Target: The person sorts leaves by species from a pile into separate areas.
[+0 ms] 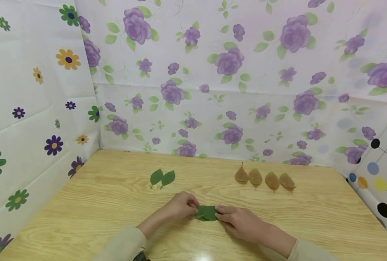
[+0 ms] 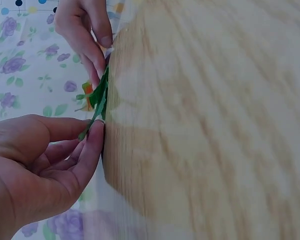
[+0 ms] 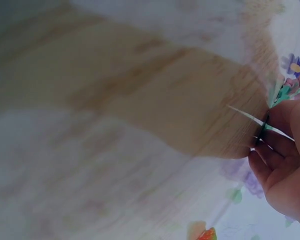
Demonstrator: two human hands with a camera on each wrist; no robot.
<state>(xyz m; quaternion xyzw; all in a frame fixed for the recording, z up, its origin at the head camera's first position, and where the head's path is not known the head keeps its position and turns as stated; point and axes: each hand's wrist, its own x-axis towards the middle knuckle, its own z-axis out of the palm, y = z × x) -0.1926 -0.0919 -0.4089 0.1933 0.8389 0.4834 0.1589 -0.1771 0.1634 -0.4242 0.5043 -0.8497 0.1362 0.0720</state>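
Note:
Green leaves (image 1: 209, 213) with toothed edges lie overlapped near the front middle of the table, between the two hands. My left hand (image 1: 180, 206) pinches the left end of a green leaf between thumb and forefinger; the left wrist view shows that leaf (image 2: 94, 120) tilted up from the wood. At the other end, my right hand (image 1: 242, 222) holds the leaves' right edge with its fingertips. The right wrist view has this hand (image 3: 287, 155) with a dark thin leaf edge (image 3: 262, 129) at its fingers. How many leaves overlap is hard to tell.
Two green leaves (image 1: 163, 177) lie side by side farther back on the wooden table (image 1: 115, 203). Several reddish-brown leaves (image 1: 255, 177) form a row at the back right. Flowered cloth (image 1: 193, 119) hangs behind the table, with patterned sheets at both sides.

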